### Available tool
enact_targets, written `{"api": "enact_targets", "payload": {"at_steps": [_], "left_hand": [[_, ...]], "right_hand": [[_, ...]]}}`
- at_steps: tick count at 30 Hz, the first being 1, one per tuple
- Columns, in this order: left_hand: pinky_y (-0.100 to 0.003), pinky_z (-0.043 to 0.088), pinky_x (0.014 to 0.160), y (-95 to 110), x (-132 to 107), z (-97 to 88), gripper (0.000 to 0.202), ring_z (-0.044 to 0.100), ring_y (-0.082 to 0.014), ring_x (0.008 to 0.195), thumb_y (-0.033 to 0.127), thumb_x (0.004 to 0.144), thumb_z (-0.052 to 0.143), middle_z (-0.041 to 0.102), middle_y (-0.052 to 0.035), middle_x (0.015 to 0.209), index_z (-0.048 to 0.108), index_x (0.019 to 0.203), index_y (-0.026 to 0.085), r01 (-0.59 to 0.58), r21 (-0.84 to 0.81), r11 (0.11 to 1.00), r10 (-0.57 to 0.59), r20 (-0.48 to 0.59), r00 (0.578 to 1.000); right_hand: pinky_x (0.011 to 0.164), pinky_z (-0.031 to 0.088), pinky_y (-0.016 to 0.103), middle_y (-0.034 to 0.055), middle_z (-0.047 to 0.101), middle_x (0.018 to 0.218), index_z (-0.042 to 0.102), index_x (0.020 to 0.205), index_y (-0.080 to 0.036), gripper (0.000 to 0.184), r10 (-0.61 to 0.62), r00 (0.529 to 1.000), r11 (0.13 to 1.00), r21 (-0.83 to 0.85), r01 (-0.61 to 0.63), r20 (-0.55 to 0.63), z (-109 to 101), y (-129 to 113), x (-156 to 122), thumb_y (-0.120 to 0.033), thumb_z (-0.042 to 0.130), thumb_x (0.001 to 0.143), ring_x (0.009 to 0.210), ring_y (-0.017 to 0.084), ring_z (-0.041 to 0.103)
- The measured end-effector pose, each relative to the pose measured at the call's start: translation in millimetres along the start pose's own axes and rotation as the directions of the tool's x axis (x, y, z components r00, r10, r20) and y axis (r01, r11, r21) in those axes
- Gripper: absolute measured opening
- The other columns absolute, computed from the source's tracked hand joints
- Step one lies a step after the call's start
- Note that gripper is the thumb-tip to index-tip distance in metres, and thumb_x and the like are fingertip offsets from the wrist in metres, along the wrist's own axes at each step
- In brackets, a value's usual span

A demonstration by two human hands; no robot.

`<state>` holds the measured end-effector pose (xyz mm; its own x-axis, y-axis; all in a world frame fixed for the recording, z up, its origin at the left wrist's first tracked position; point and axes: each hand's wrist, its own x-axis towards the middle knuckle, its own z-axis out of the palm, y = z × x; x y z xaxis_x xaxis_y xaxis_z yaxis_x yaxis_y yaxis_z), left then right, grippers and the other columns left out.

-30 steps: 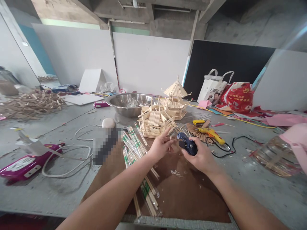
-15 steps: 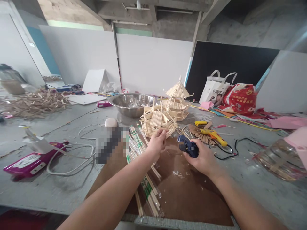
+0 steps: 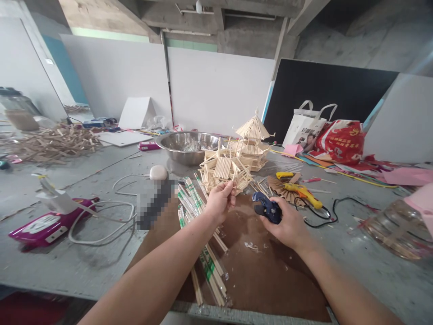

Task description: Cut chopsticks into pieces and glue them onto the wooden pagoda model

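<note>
My left hand (image 3: 221, 201) is closed in a pinch in front of a wooden stick model. What looks like a short wooden stick (image 3: 234, 176) rises from its fingertips, hard to tell from the sticks behind. In my right hand (image 3: 287, 223) is a blue hand cutter (image 3: 270, 210), its jaws pointing left and apart, nothing between them. The stick model (image 3: 222, 168) has slatted roof panels; a pointed pagoda roof (image 3: 253, 126) tops its rear part. Plastic-wrapped chopsticks (image 3: 211, 271) lie under and beside my left forearm on a brown board (image 3: 264, 284).
Behind stands a steel basin (image 3: 186, 155). A yellow glue gun (image 3: 306, 195) with a black cord lies to the right, near a clear jar (image 3: 392, 230). At left are a purple power strip (image 3: 47, 228), a white cable (image 3: 101, 243) and a heap of wood strips (image 3: 61, 144).
The view has shifted slightly. My left fingers have turned a little upward at the model's front. My right hand keeps the cutter in nearly the same place.
</note>
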<state>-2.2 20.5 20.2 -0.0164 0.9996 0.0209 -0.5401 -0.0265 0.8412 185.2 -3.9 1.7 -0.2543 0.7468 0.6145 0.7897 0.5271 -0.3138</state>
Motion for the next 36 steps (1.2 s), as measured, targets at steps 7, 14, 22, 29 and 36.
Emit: {"api": "enact_targets", "payload": {"at_steps": [7, 14, 22, 29, 36], "left_hand": [[-0.014, 0.026, 0.030, 1, 9, -9.3, 0.029, 0.037, -0.0022, 0.030, 0.041, 0.062, 0.063, 0.046, 0.0072, 0.045, 0.049, 0.064, 0.015, 0.017, 0.032, 0.999, -0.012, -0.152, 0.988], [-0.015, 0.025, 0.031, 0, 14, -10.0, 0.027, 0.038, -0.0027, 0.030, 0.037, 0.060, 0.065, 0.047, 0.0068, 0.045, 0.049, 0.064, 0.015, 0.033, 0.033, 0.999, -0.027, -0.165, 0.986], [-0.015, 0.027, 0.032, 5, 16, -7.0, 0.022, 0.040, -0.0031, 0.031, 0.029, 0.061, 0.065, 0.048, 0.0058, 0.044, 0.048, 0.061, 0.015, 0.062, 0.034, 0.998, -0.056, -0.139, 0.989], [-0.015, 0.028, 0.031, 6, 16, -7.8, 0.023, 0.039, -0.0030, 0.030, 0.028, 0.060, 0.065, 0.048, 0.0061, 0.044, 0.047, 0.060, 0.015, 0.064, 0.042, 0.997, -0.059, -0.114, 0.992], [-0.014, 0.027, 0.030, 4, 16, -8.7, 0.027, 0.039, -0.0030, 0.030, 0.030, 0.057, 0.068, 0.047, 0.0068, 0.044, 0.046, 0.061, 0.016, 0.052, 0.043, 0.998, -0.048, -0.103, 0.994]], "right_hand": [[0.063, 0.045, 0.030, 0.0046, 0.062, 0.083, 0.047, 0.090, -0.021, 0.032, 0.002, 1.000, 1.000, -0.023, -0.001, 0.007, -1, -2, 0, -0.037, 0.056, 0.064, 0.072, 0.020, 0.060], [0.061, 0.045, 0.029, 0.0046, 0.062, 0.082, 0.048, 0.089, -0.021, 0.030, -0.026, 1.000, 0.999, -0.046, 0.026, 0.000, 1, -2, 0, -0.036, 0.055, 0.064, 0.070, 0.019, 0.060], [0.060, 0.045, 0.028, 0.0041, 0.062, 0.081, 0.048, 0.089, -0.021, 0.030, -0.041, 0.999, 0.998, -0.055, 0.042, 0.005, -1, -4, 0, -0.035, 0.055, 0.064, 0.070, 0.019, 0.060], [0.060, 0.044, 0.028, 0.0040, 0.062, 0.080, 0.047, 0.088, -0.021, 0.029, -0.042, 0.999, 0.998, -0.049, 0.043, 0.013, -1, -4, 0, -0.035, 0.055, 0.064, 0.070, 0.020, 0.060], [0.062, 0.045, 0.028, 0.0039, 0.062, 0.081, 0.047, 0.089, -0.021, 0.030, -0.043, 0.999, 0.998, -0.053, 0.044, 0.025, -2, -6, 0, -0.033, 0.056, 0.064, 0.071, 0.019, 0.059]]}}
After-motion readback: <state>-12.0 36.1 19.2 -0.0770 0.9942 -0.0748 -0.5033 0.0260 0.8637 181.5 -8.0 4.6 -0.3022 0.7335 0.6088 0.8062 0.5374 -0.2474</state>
